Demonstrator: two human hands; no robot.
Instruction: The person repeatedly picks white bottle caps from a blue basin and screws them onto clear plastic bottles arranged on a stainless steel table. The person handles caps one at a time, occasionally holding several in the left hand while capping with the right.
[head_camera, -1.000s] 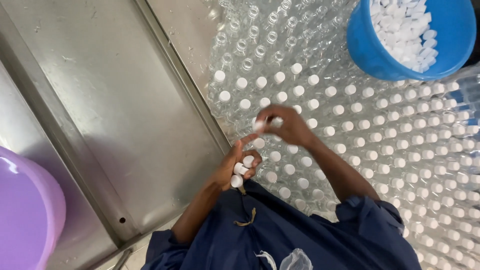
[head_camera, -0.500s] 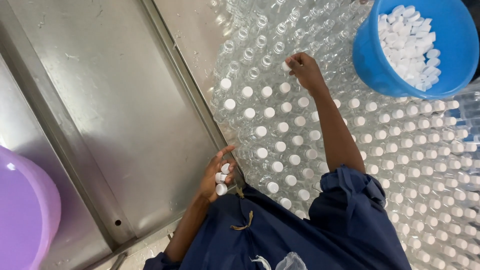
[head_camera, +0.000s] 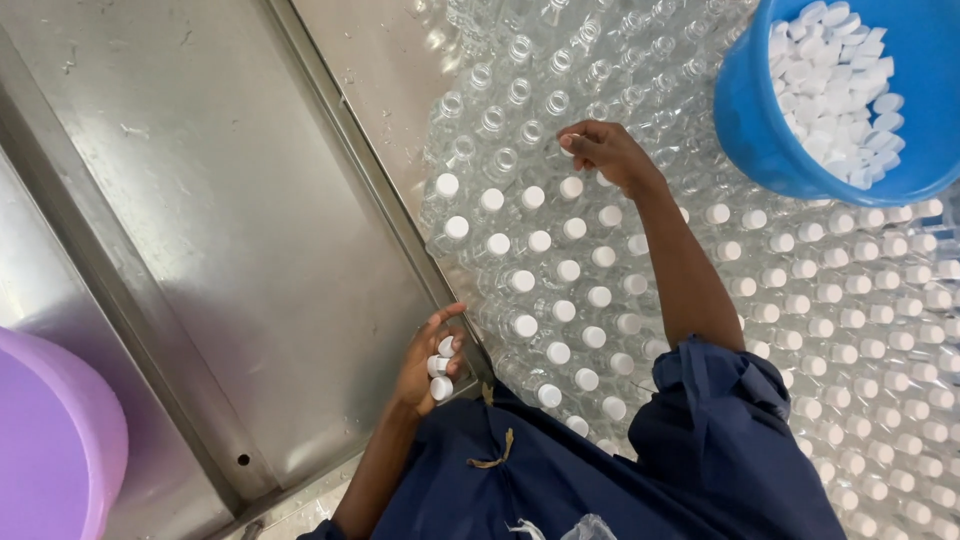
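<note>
White caps (head_camera: 437, 366) sit clenched in the left hand (head_camera: 428, 360). Right hand (head_camera: 605, 152) fingers pinch one cap onto a clear bottle (head_camera: 560, 104). Many bottles look capped; far rows still need caps.

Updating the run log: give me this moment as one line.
left hand: holds white caps | right hand: pinching a cap over an uncapped clear bottle | blue bucket: holds caps
</note>
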